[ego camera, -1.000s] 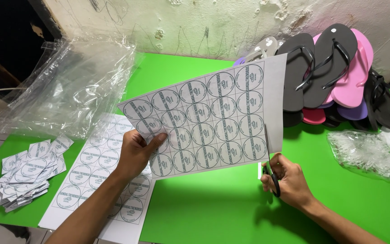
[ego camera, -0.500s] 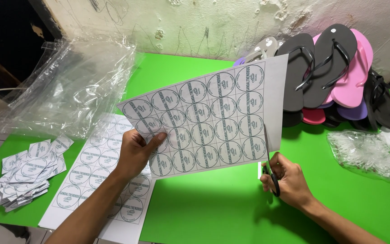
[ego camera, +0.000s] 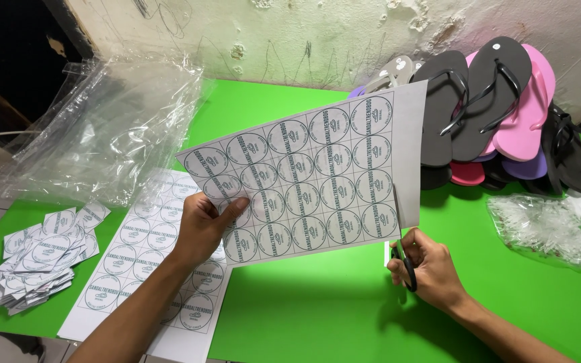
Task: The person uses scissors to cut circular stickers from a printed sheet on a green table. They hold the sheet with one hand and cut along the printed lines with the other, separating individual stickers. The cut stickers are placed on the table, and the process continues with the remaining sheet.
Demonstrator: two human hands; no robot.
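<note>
Left hand (ego camera: 204,225) pinching the printed label sheet (ego camera: 311,175) at its lower left edge, thumb on the front, other fingers tucked behind, holding it up tilted over the table. Right hand (ego camera: 428,265) clenched around the black handles of the scissors (ego camera: 406,259), blades running up along the sheet's right margin; can't tell how far open the blades are.

Below: bright green table (ego camera: 317,316), second label sheet (ego camera: 146,259) lying flat, pile of cut-out squares (ego camera: 38,255) at far left. Crumpled clear plastic bags (ego camera: 102,128) behind, flip-flops (ego camera: 492,107) stacked against a scuffed white wall (ego camera: 317,33), small clear bag of plastic bits (ego camera: 543,225) on the right.
</note>
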